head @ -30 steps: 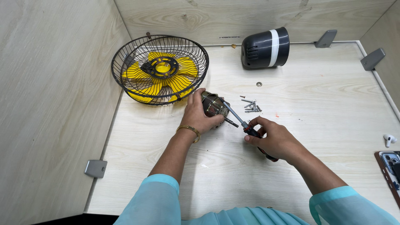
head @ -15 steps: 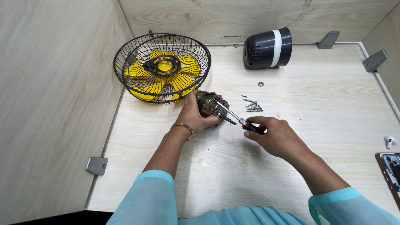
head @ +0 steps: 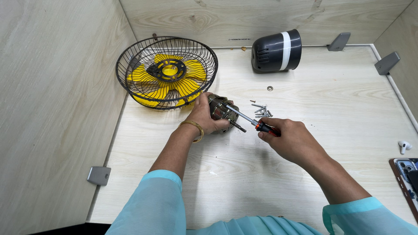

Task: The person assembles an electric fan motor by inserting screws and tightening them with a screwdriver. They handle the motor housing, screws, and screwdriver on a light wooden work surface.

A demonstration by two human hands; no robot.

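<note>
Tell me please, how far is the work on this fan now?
Already apart: the wire guard with yellow blades and the dark rear cover lie separate, and loose screws sit on the table. In hand: the left hand steadies the motor while the right hand holds a screwdriver, tip on the motor. The motor looks whole, so its screws seem left.

Pale wooden tabletop (head: 331,109) enclosed by wooden walls. Lying on it: a black wire fan guard (head: 166,72) holding a yellow blade, at the back left; a dark motor cover (head: 277,51) with a white band, on its side at the back; a lone washer (head: 270,88); loose screws (head: 261,110); a motor (head: 221,113); a white earbud (head: 404,146) and a phone (head: 406,174) at the right edge.
</note>
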